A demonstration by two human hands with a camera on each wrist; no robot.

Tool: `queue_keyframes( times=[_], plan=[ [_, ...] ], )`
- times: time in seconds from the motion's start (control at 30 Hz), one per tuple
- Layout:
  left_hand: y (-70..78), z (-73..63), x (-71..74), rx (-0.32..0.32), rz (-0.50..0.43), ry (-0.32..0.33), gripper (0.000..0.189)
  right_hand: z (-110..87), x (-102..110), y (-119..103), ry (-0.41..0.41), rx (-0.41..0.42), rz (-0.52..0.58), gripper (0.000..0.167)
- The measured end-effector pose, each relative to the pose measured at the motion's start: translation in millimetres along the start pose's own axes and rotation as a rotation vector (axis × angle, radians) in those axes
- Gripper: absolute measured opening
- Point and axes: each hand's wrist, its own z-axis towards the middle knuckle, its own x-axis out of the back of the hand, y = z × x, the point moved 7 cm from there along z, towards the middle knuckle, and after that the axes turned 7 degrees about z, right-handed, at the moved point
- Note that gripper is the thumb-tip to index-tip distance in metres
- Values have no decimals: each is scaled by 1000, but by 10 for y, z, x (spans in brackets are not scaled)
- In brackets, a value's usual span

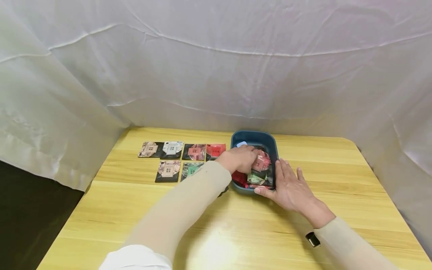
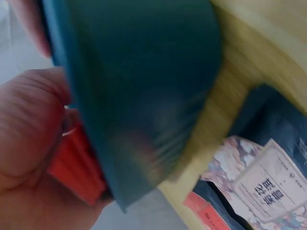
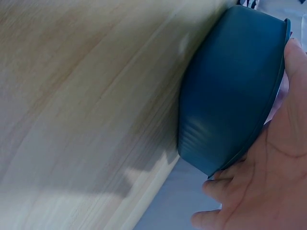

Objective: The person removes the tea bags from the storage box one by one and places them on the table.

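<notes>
A dark blue plastic box stands on the table with several flat packets inside. My left hand reaches over its left rim, the fingertips at a black packet with a pink-red label; I cannot tell whether they grip it. Below that packet shows one with a green pattern. In the left wrist view, the box wall hides most of the fingers, and a red packet lies under the hand. My right hand rests against the box's right side, fingers straight and thumb at the front rim.
Left of the box, packets lie in two rows: beige, white, pink and red behind, cream and green in front. My left sleeve partly covers the green one. A pale curtain hangs behind the table.
</notes>
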Motion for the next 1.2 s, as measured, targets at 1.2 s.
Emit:
queue_keyframes(
  times=[1.2],
  plan=[
    [66,119,-100,-8,-29,-8,88,2,7,-6,3,2,-10,133]
  ],
)
